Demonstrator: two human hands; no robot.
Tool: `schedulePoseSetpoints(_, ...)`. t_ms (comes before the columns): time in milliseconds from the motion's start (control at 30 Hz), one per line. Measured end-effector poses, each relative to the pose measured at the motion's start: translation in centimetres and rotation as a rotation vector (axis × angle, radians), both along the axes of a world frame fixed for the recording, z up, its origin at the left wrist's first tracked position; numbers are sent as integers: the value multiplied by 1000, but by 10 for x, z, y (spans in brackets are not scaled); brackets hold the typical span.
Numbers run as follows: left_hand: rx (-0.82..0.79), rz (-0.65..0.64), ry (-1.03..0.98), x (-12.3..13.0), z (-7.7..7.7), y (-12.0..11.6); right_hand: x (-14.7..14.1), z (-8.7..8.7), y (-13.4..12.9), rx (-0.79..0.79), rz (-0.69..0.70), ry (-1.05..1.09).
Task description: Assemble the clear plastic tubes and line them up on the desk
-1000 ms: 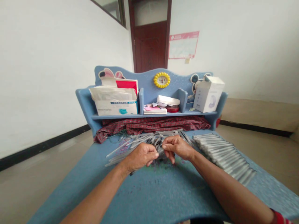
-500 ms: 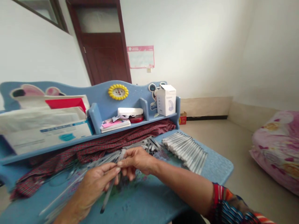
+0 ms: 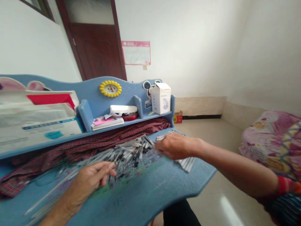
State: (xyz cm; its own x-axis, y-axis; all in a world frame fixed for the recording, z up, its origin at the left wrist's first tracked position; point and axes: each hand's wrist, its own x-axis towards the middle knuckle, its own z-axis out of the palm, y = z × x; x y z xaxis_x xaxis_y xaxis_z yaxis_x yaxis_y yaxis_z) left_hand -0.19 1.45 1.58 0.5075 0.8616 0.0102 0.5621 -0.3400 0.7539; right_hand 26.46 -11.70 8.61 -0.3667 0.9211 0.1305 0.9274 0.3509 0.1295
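My left hand [image 3: 94,179] is at the front left of the loose pile of pens and clear plastic pen parts [image 3: 127,157]. Its thumb and fingers are pressed together, and anything between them is too small to make out. My right hand [image 3: 175,146] reaches over the neat row of pens [image 3: 187,164] on the right side of the blue desk [image 3: 152,191]. Its fingers are curled down, closed around a pen that they mostly hide. The row's pens lie side by side, partly covered by this hand.
Behind the pile lies a red checked cloth [image 3: 94,142]. A blue shelf [image 3: 108,129] along the back carries a white box [image 3: 162,99], notepads [image 3: 107,122] and a mask box [image 3: 51,133]. Long thin clear rods [image 3: 50,193] lie at left. The desk's right edge curves beside the row.
My right hand has left my left hand and moved right, over the row of pens. The pen between both hands is gone from my left hand. The view has shifted slightly right.
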Motion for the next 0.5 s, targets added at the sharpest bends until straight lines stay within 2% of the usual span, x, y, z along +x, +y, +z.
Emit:
schedulePoseSetpoints(100,22,-59,55,2,-8,5,33,-22,-31,-88,-104,-281)
schedulePoseSetpoints(200,26,-92,98,6,-11,5,57,-52,-47,-93,-93,-364)
schedulePoseSetpoints(333,14,-99,131,10,-12,-1,74,-84,-49,-36,-35,-393)
schedulePoseSetpoints(500,-19,-100,124,12,-15,-1,83,-99,-43,-4,-6,-347)
